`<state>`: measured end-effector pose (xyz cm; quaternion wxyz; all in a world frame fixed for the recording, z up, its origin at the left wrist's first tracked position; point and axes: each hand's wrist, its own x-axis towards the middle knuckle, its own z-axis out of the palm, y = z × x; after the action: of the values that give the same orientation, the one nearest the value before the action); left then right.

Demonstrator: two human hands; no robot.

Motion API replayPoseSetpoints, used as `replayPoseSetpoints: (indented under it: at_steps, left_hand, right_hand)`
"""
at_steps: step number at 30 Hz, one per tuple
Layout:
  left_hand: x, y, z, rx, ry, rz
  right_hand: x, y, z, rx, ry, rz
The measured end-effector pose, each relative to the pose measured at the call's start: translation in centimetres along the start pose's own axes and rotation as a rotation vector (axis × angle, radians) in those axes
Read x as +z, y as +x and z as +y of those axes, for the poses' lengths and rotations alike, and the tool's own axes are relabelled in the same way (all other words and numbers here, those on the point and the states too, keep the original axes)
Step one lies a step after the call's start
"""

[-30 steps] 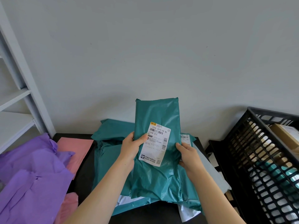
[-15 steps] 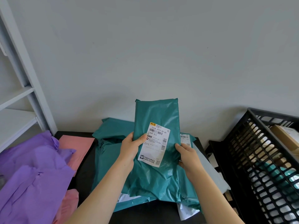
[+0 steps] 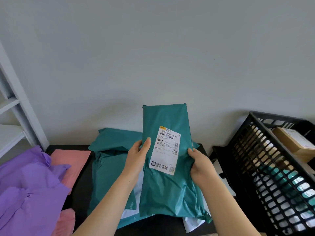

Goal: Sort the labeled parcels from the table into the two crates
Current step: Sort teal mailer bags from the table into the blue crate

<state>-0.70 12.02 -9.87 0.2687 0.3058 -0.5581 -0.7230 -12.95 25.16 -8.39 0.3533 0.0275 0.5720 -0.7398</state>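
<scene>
Upright between both hands, a teal parcel [image 3: 167, 167] is held above the table [image 3: 80, 189], its white label [image 3: 165, 150] facing the camera. The left hand [image 3: 138, 159] grips the parcel's left edge, thumb laid on the front just beside the label and fingers curled behind. The right hand [image 3: 201, 164] grips the right edge at about the same height, thumb on the front, fingers hidden behind the plastic. Below and behind the held parcel lies a heap of more teal parcels [image 3: 110, 150] on the dark table, with white ones [image 3: 192, 223] showing from under its lower edge. To the left lie purple bags [image 3: 30, 188] overlapping pink ones [image 3: 71, 159], beside a white shelf frame [image 3: 20, 106]. To the right stands a black crate [image 3: 265, 167] with slotted walls, near the right hand but apart from it; inside it a brown box [image 3: 293, 142] rests at the top, and teal and white parcels show through the slots lower down.
</scene>
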Motion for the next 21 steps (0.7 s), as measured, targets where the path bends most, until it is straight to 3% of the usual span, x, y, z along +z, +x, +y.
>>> replayPoseSetpoints:
  at_steps: [9,16,21]
  left_hand:
    - [3.5,0.6,1.0,-0.006,0.017,-0.166]
    - [8.5,-1.2,1.8,0.075,-0.079,-0.159]
    - [13.7,-3.2,2.3,0.087,-0.154,-0.132]
  right_hand:
    - [-2.4,-1.6,-3.4,-0.108,0.025,0.025]
    - [-7.3,-4.7,-6.3,-0.286,-0.469,0.058]
    - [-12.7,-7.7,-7.7,-0.142,-0.780,-0.044]
